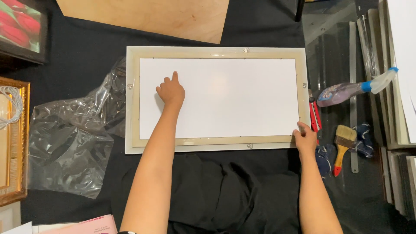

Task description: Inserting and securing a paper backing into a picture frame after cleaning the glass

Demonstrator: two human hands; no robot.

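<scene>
Frame: we have a long rectangular picture frame with pale cream moulding (pixel 216 147) lying face down on the black-draped counter (pixel 86 56), its long side toward us.
Backing: a plain white rectangular backing board (pixel 234 97) already sits inside the frame's recess, square to the edges as far as we can see.
Left hand: our left hand (pixel 171 92) rests on the left part of the white board, forefinger stretched forward, the other fingers curled under; the grip closes on nothing, it only presses.
Right hand: our right hand (pixel 305 138) sits at the frame's near right corner, fingertips on the moulding's edge; we cannot tell whether that grip is pinching the rim or merely touching it.
Done so far: we judge the board seated in the frame, and small hangers show on both long rails.
Left to do: we see no tape along the seam; the tiny tabs around the board are too small to read as bent down or not.
Nearby: crumpled clear plastic sheeting (pixel 73 134) lies left of the frame; a wooden-handled flat paintbrush with a red tip (pixel 342 147) and a translucent spray bottle with a blue collar (pixel 351 90) lie to the right; a bare plywood panel (pixel 151 17) lies beyond.
</scene>
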